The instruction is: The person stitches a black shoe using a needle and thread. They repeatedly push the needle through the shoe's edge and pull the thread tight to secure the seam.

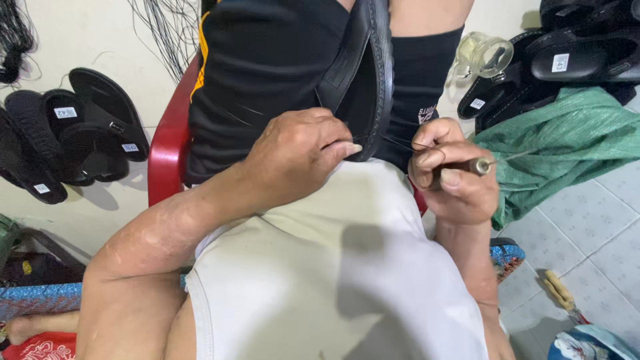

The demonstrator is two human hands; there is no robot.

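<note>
Sandal [363,80], one, pinched between knees; left hand [300,153] grips its edge; right hand [457,177] clenches one awl [477,165].

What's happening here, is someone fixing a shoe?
Seated on a red plastic chair, a person grips a black sandal between their knees. The left hand presses on its sole edge. The right hand holds a wooden-handled awl with dark thread running to the sandal. More black sandals lie on the floor.
</note>
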